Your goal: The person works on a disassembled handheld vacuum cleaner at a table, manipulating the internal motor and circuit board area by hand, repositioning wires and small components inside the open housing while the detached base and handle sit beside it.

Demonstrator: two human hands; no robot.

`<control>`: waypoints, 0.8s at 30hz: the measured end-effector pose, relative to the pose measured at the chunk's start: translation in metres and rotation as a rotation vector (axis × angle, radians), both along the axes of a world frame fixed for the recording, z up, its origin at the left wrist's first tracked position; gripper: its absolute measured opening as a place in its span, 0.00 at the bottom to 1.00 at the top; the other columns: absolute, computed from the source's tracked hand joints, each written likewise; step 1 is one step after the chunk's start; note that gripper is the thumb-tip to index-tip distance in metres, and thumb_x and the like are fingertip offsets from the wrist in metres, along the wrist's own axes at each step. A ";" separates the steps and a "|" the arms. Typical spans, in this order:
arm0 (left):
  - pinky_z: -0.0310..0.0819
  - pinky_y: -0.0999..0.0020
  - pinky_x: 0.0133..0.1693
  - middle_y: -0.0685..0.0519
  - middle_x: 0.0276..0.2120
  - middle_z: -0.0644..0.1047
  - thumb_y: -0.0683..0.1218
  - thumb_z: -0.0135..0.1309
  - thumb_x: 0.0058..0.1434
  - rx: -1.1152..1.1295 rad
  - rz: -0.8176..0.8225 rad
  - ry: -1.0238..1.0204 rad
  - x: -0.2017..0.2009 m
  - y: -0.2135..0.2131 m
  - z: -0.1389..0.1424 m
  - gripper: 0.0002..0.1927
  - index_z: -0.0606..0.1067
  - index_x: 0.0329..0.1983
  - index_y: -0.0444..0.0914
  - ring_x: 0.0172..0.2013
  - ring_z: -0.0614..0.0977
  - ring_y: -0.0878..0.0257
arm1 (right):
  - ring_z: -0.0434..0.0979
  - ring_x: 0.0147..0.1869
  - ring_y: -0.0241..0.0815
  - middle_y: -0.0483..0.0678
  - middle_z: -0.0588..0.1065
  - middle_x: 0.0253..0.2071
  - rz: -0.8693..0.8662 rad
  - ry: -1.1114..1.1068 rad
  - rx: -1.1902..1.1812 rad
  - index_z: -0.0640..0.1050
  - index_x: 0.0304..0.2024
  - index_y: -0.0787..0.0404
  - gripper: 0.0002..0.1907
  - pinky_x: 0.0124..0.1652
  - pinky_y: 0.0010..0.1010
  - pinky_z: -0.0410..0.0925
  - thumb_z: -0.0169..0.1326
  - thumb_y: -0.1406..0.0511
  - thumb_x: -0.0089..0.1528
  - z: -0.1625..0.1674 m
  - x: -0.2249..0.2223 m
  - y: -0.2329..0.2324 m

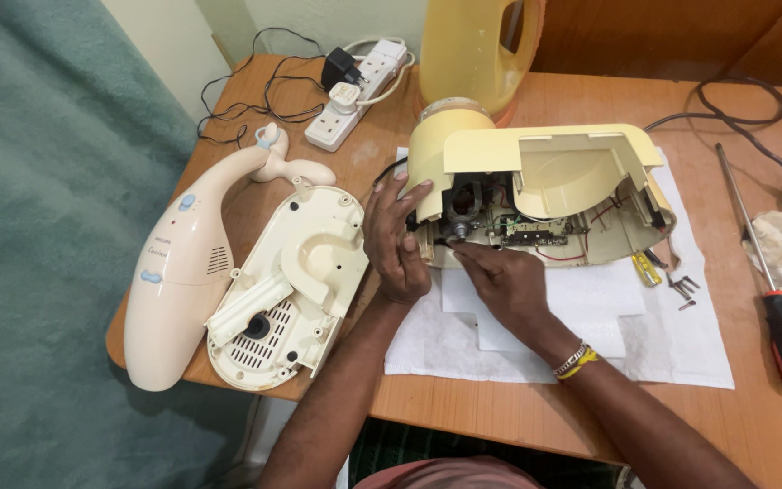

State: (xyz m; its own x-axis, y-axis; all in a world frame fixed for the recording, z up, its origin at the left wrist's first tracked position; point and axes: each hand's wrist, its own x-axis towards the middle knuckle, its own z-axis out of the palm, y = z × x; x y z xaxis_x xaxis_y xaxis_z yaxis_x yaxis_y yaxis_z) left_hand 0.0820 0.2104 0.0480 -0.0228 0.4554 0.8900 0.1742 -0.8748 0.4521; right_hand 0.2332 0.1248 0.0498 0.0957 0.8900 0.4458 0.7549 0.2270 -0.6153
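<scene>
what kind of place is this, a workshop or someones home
Probably a home table used for small repairs, not a proper workshop. An opened cream appliance lies on a white cloth with loose screws beside it, a red-handled screwdriver lies nearby, and a power strip sits on the wooden table.

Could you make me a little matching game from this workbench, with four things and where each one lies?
Things:
1. screwdriver
2. power strip
3. base plate
4. loose screws

Places:
A. far left of the table, with plugs in it
B. on the white cloth, right of the opened appliance
C. right side of the table, beside a rag
D. left of the left hand, next to the cream handheld vacuum

Pairs: 1-C, 2-A, 3-D, 4-B
</scene>
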 end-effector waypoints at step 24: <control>0.50 0.48 0.73 0.48 0.57 0.80 0.48 0.36 0.75 0.027 0.091 0.133 0.002 -0.001 -0.001 0.16 0.70 0.55 0.36 0.68 0.72 0.48 | 0.78 0.29 0.37 0.48 0.79 0.56 0.126 -0.939 0.266 0.81 0.52 0.58 0.19 0.29 0.31 0.70 0.53 0.68 0.58 0.007 0.030 -0.021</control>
State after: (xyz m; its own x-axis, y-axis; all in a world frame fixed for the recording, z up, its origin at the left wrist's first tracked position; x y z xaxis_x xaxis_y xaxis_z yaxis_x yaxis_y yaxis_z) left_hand 0.0838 0.2092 0.0473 0.0557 0.4328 0.8998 0.3096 -0.8643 0.3965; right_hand 0.2632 0.1040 0.0566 -0.4883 0.7290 0.4798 0.8719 0.3832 0.3050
